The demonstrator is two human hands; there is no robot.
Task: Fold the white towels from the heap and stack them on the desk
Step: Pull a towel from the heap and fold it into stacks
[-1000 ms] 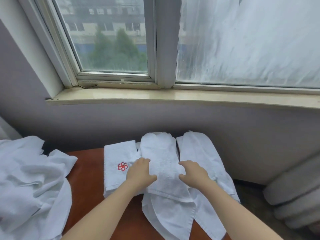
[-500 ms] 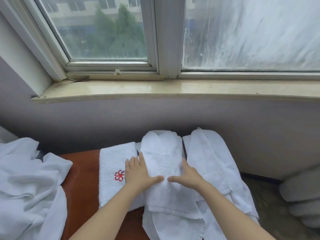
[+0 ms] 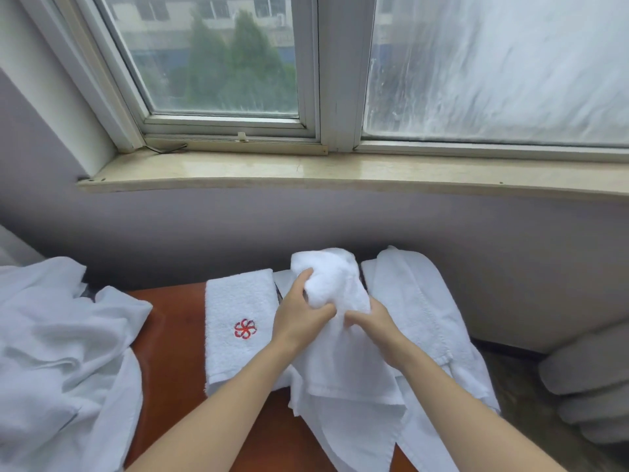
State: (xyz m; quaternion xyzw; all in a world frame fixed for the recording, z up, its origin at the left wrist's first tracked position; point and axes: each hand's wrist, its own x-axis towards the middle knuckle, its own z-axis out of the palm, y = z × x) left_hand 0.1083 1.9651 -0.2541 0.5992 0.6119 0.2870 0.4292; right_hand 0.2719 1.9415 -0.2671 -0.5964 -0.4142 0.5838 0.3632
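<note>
- Desk (image 3: 177, 352) — red-brown top, with three white pieces on its far and right part. The bare surface left of them looks the likeliest place for the stack.
- Heap (image 3: 61, 352) — unfolded white towels at near left, draped over the desk's left side and well apart from both hands.
- Middle towel (image 3: 337, 362) — the piece in hand.
  - It is a long strip running near to far. Its near end trails toward the desk's near edge, and its far end is bunched and raised off the surface.
  - Step, as judged: bringing the far end over toward the near one.
  - To do it well, spread the bunch flat before laying it down, match the corners, then smooth outward from the fold.
- Right towel (image 3: 418, 318) — a loosely laid strip touching the middle towel, and liable to be dragged along with it.
- Folded towel (image 3: 238, 301) — a neat rectangle with a red flower emblem (image 3: 244, 328), just left of the middle towel. It is a fair guide for finished width.
- Left hand (image 3: 299, 318) — grip clamped on the bunched far end, fingers curled round the cloth.
- Right hand (image 3: 371, 323) — grip closed on the same towel's right side, fingers buried in the cloth.
</note>
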